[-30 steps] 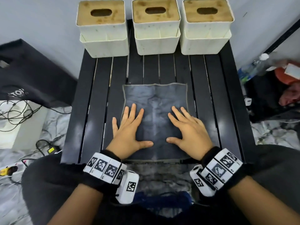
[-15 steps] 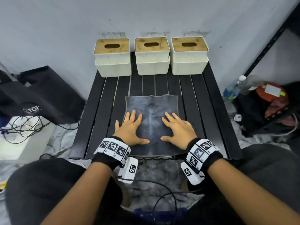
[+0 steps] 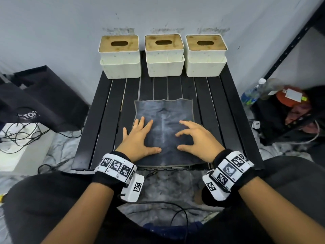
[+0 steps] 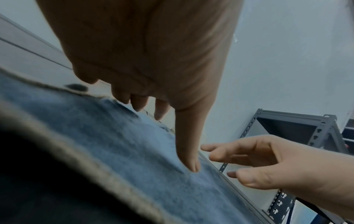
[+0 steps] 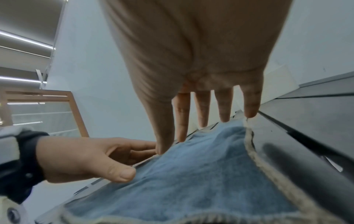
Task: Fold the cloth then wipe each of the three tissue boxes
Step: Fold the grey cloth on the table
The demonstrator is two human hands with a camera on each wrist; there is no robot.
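From the head view we see a blue-grey cloth [image 3: 164,131] spread flat and unfolded on the near half of a black slatted table [image 3: 103,120], its near edge at the table's front rim. Our left hand [image 3: 139,140] lies palm-down on the cloth's left part, fingers straight and spread, the little finger past the left hem on the slats. Our right hand [image 3: 197,138] is over the right part with its fingers arched and loosely bent, holding nothing; we cannot tell from here whether its tips touch the fabric. Three white tissue boxes with wooden lids stand in a row at the far edge against the wall: the left box [image 3: 120,57], the middle box [image 3: 164,55] and the right box [image 3: 205,55], all well apart from the cloth. A black bag [image 3: 44,99] sits on the floor to the left, and a water bottle [image 3: 253,92] to the right. In the left wrist view the left hand [image 4: 145,57] reaches down with straight fingers, its thumb tip on the cloth [image 4: 114,144], while the right hand [image 4: 268,163] hovers beside it, fingers relaxed and apart. In the right wrist view the right hand [image 5: 195,60] hangs over the cloth [image 5: 191,174] with fingers extended and separated, gripping nothing, and the left hand [image 5: 80,157] rests at the cloth's far side.
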